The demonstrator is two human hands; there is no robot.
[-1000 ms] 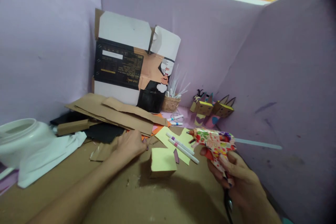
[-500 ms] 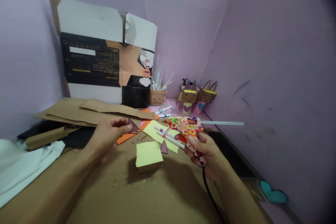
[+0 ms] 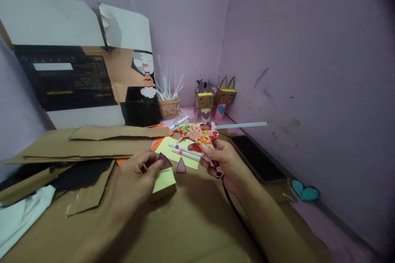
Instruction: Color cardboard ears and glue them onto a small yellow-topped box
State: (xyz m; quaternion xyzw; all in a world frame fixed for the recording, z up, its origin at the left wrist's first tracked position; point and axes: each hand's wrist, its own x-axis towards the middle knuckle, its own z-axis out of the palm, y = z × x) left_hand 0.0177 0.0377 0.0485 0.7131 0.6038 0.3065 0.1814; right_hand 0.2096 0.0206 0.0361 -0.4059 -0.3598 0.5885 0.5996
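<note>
Between the thumb and fingers of my left hand point(image 3: 140, 176) is a small purple cardboard ear point(image 3: 166, 161) with a dark outline. It is at the top of a small cardboard box point(image 3: 165, 181) with a yellow paper face; whether they touch I cannot tell. A second purple ear point(image 3: 181, 166) is just right of the box. My right hand point(image 3: 220, 160) grips a flower-patterned glue gun point(image 3: 199, 133) by its handle, nozzle pointing left. A clear glue stick point(image 3: 243, 125) sticks out of its back, and a black cord hangs below.
Markers point(image 3: 185, 154) lie on yellow paper point(image 3: 163, 146) behind the box. Cardboard sheets point(image 3: 92, 148) and a white cloth point(image 3: 27, 213) are at left. A basket of glue sticks point(image 3: 169, 107), cardboard animal figures point(image 3: 205, 100) and a phone point(image 3: 259, 160) stand or lie further back and right.
My left hand has brought the ear from behind the box to its top edge. The glue gun stays in my right hand. The view has turned to the right.
</note>
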